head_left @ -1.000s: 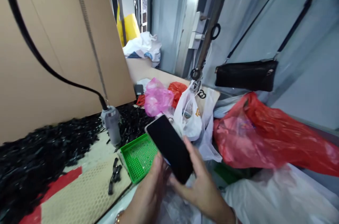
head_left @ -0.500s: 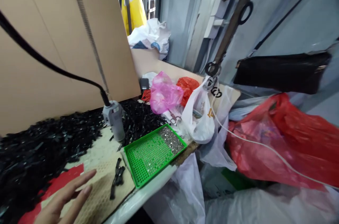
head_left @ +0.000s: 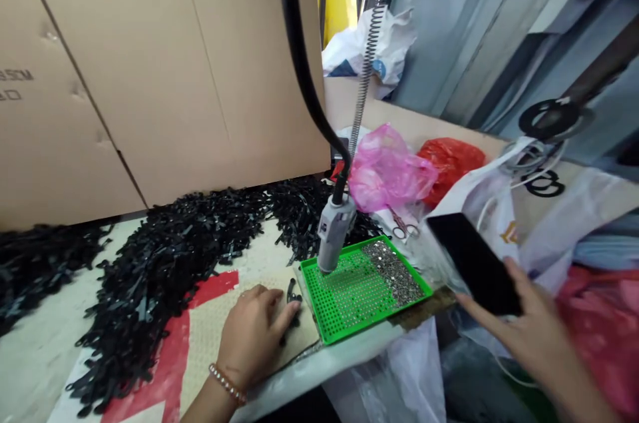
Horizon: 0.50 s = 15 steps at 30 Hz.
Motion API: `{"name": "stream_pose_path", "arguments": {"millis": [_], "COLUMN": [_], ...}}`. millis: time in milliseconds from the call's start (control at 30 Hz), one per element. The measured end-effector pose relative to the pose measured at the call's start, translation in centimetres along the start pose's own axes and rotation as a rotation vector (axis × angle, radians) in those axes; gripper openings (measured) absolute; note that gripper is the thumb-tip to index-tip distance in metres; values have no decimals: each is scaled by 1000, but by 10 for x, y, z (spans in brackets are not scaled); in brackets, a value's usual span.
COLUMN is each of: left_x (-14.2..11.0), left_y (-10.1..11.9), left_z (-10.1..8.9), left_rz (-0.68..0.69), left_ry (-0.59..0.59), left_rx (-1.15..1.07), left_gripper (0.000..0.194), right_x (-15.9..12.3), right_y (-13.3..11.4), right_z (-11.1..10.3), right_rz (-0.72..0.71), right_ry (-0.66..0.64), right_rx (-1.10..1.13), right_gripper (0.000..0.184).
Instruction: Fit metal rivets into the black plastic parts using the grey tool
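Cardboard sheeting (head_left: 174, 63) walls off the far side of a cluttered counter (head_left: 34, 290), and a large heap of black plastic strips (head_left: 170, 256) sprawls across its left. Toward the middle, a green perforated tray (head_left: 379, 318) carries a patch of silver studs (head_left: 392, 270) at its right end, with most of its holes bare. A grey handheld tool (head_left: 335, 233) hangs from a coiled spring over its left corner. Right of the tray, the right hand (head_left: 536, 336) grips a black smartphone (head_left: 474, 263). The left hand (head_left: 252, 336) rests curled on a honeycomb mat (head_left: 202, 356), fingertips at a few small black pieces (head_left: 292, 293); whether it grips them cannot be told.
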<state>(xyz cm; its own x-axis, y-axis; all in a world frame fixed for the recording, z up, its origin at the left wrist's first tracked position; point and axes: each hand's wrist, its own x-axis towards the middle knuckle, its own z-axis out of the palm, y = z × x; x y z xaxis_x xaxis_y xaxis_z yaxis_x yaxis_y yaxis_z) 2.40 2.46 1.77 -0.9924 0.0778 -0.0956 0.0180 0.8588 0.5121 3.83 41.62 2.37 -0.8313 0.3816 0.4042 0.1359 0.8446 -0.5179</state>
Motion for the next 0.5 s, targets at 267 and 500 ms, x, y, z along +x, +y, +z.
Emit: {"name": "stream_pose_path", "arguments": {"millis": [267, 500], "left_x": [10, 17], "left_y": [3, -4], "left_z": [7, 13], "left_rz": [-110, -152], "left_ry": [-132, -218], "left_rx": [-31, -206], "left_gripper": [38, 42], "right_x": [15, 27], "right_y": [0, -4], "right_z": [34, 25], "right_rz": [-47, -87], "right_ry": [-83, -118], "right_rx": [17, -24], "right_gripper": [96, 86]}}
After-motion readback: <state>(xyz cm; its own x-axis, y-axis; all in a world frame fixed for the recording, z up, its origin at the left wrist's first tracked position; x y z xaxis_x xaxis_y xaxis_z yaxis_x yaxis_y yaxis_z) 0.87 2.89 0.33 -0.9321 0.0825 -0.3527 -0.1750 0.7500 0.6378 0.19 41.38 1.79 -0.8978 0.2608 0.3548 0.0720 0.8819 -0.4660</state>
